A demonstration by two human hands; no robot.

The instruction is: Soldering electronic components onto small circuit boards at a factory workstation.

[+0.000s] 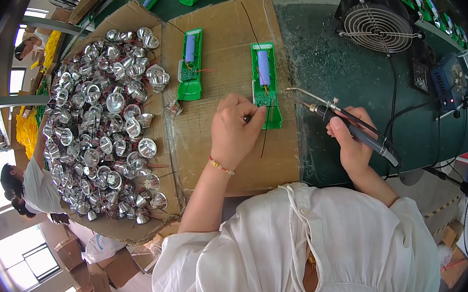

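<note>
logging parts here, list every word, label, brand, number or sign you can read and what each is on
No text can be read clearly.
White plastic bag, lower left: bluish print, too blurred.
Blue box, right: any markings too small.
Circuit boards: any markings too small.

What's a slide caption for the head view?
Right hand holding a soldering iron, left hand at a green housing.

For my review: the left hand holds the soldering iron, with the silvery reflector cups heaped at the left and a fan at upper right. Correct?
Not quite. The head view shows the soldering iron in the right hand, not the left hand. The reflector cups at left and fan at upper right are as stated.
</note>
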